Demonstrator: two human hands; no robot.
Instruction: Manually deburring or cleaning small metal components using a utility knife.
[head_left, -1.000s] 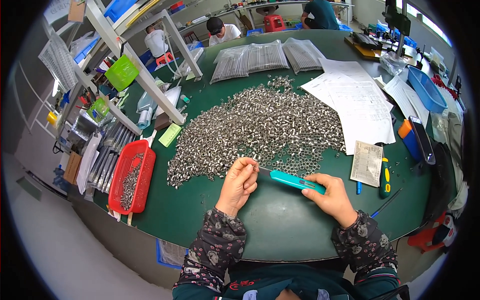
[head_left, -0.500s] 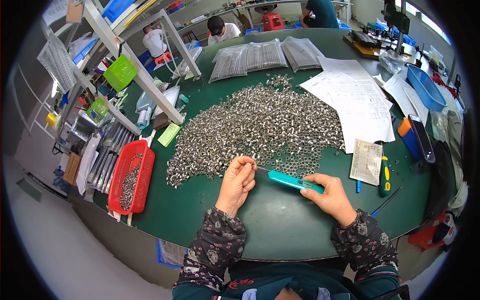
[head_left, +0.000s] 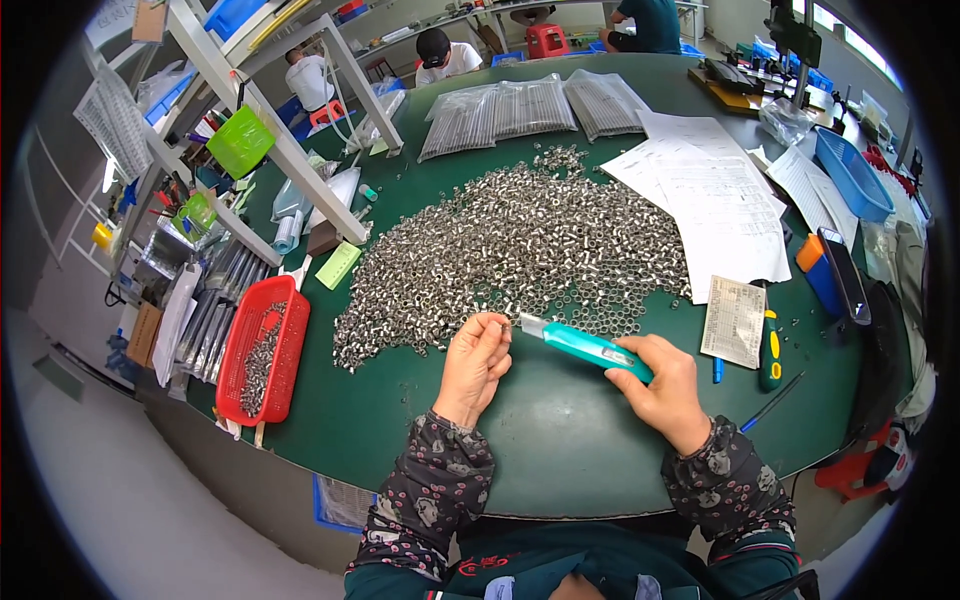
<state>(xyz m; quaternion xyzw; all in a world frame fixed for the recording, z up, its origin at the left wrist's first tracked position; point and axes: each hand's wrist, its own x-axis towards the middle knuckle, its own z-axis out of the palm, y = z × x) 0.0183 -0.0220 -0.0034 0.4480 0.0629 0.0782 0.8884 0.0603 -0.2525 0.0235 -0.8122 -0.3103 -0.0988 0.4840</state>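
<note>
In my right hand [head_left: 668, 388] is a teal utility knife [head_left: 590, 347], its blade [head_left: 532, 324] out and pointing left. My left hand [head_left: 472, 368] pinches a small metal part between thumb and fingertips; the fingers hide most of it. The blade tip is close to those fingertips, with a small gap between. Just beyond both hands spreads a wide heap of small, shiny metal rings [head_left: 510, 240], its near edge lying loose in one layer on the green table [head_left: 560, 440].
A red basket [head_left: 290, 350] with some metal rings stands at the left. Papers [head_left: 715, 215], a card [head_left: 735, 320], a yellow-green-handled tool [head_left: 770, 350] and a phone [head_left: 843, 275] lie at the right. Bagged tubes [head_left: 530, 108] lie at the back. Other people sit farther off.
The knife has turned so its blade's flat side shows, and its tip has risen slightly. My right hand has rolled with it. My left hand stays nearly in place.
</note>
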